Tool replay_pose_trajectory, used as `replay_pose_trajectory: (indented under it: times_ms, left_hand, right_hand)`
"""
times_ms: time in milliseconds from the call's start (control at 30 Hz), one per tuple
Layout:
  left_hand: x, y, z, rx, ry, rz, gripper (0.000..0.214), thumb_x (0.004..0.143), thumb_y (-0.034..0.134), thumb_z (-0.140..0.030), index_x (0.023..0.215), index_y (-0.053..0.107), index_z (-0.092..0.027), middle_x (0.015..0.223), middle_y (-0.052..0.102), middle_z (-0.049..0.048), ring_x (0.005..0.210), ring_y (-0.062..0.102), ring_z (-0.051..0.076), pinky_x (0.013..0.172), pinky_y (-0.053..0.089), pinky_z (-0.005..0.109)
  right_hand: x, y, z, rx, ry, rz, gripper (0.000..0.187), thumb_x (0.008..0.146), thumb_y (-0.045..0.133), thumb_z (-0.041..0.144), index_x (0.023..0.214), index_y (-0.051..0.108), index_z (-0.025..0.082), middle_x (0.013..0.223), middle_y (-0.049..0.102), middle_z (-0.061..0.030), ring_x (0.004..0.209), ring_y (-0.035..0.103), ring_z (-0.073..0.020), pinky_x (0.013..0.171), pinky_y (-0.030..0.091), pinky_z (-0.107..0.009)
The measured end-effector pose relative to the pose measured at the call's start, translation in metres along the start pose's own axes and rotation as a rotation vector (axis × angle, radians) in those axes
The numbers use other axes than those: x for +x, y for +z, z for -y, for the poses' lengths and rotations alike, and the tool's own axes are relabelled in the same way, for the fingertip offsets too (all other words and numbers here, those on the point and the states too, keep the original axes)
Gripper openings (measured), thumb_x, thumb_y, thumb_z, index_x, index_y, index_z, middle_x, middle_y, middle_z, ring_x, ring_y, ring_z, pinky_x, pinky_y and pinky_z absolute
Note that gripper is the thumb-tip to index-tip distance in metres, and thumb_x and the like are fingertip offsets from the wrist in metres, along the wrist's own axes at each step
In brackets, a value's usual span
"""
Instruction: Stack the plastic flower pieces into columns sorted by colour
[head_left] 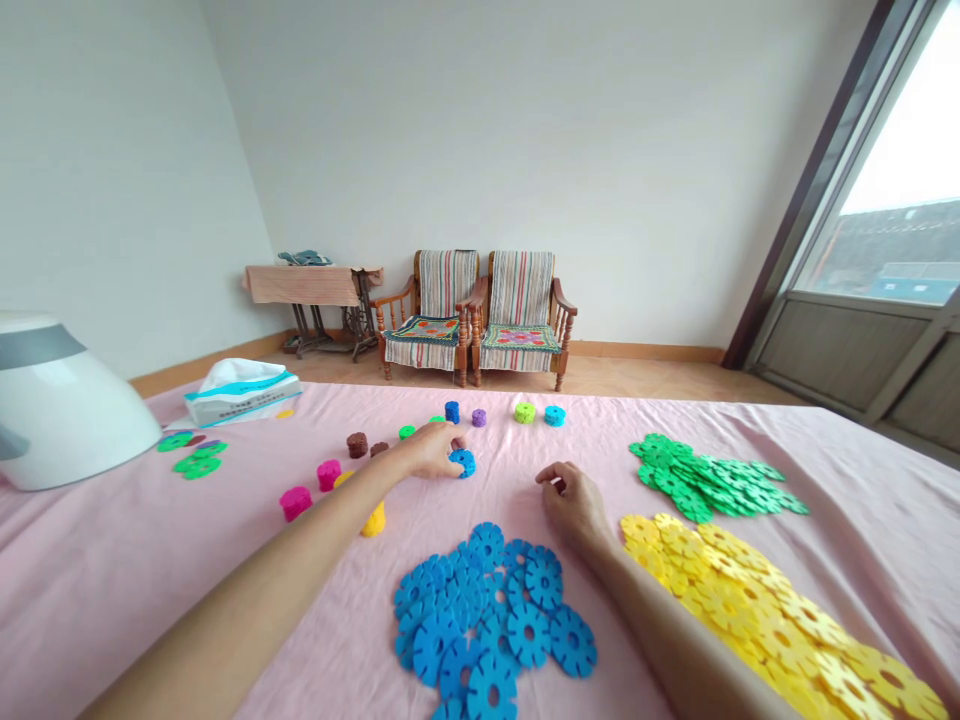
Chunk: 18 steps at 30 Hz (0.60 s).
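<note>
My left hand (pixel 429 449) reaches forward over the pink tablecloth (pixel 825 450), its fingers closed on a small stack of blue toothed discs (pixel 463 462) that rests on the cloth. My right hand (pixel 570 497) lies on the cloth to the right, fingers curled in loosely; nothing shows in them. Just in front of both arms is a loose pile of blue discs (pixel 491 615). A yellow disc pile (pixel 757 600) lies by my right forearm, and a green pile (pixel 709 485) sits beyond it.
Small disc stacks dot the cloth: pink (pixel 296 502), yellow (pixel 373 520), brown (pixel 357 444), dark blue (pixel 452 411), purple (pixel 478 417), lime (pixel 524 411), cyan (pixel 555 415). A tissue pack (pixel 241 392) and a white appliance (pixel 56 405) stand left. Two wooden chairs (pixel 480 320) stand by the far wall.
</note>
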<state>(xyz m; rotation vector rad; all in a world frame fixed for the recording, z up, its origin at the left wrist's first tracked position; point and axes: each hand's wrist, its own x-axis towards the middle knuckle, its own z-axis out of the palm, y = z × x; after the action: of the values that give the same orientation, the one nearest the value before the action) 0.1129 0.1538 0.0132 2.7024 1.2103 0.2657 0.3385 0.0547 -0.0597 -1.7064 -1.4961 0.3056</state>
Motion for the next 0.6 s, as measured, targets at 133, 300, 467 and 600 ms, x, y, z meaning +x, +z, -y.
replay_pose_trajectory:
  times_ms: [133,300,467,600]
  left_hand:
    - [-0.001,0.001,0.001,-0.018,0.001,-0.002,0.022,0.06,0.064,-0.024,0.082,0.065,-0.019,0.079,0.064,-0.0004,0.076,0.057,0.017,0.064,0.041,0.023]
    - [-0.005,-0.009,-0.006,-0.061,0.024,-0.027,0.035,0.062,0.064,-0.023,0.096,0.062,-0.018,0.092,0.064,0.0031,0.081,0.057,0.017,0.068,0.042,0.024]
    - [-0.028,-0.012,-0.037,-0.131,0.166,0.108,0.014,0.068,0.062,-0.022,0.081,0.064,-0.017,0.079,0.064,0.0001,0.072,0.058,0.013,0.063,0.042,0.02]
    - [-0.06,-0.002,-0.069,-0.128,0.234,0.18,0.023,0.063,0.069,-0.027,0.083,0.062,-0.018,0.076,0.062,-0.0007,0.068,0.057,0.014,0.058,0.042,0.02]
  right_hand:
    - [0.0,0.0,0.001,0.006,0.008,0.004,0.021,0.068,0.044,0.013,0.074,0.064,0.018,0.074,0.06,-0.0016,0.06,0.054,-0.0119,0.056,0.035,-0.023]
    - [0.0,0.0,-0.001,0.009,0.001,0.008,0.02,0.068,0.045,0.014,0.074,0.063,0.018,0.075,0.06,-0.0011,0.06,0.054,-0.0116,0.055,0.035,-0.023]
    - [0.001,0.001,-0.002,0.001,-0.001,0.004,0.021,0.068,0.044,0.013,0.073,0.063,0.018,0.073,0.059,-0.0007,0.059,0.054,-0.0113,0.055,0.035,-0.023]
    - [0.0,0.0,-0.001,-0.009,-0.007,0.001,0.021,0.068,0.044,0.014,0.074,0.064,0.018,0.073,0.059,-0.0008,0.059,0.054,-0.0116,0.055,0.035,-0.023]
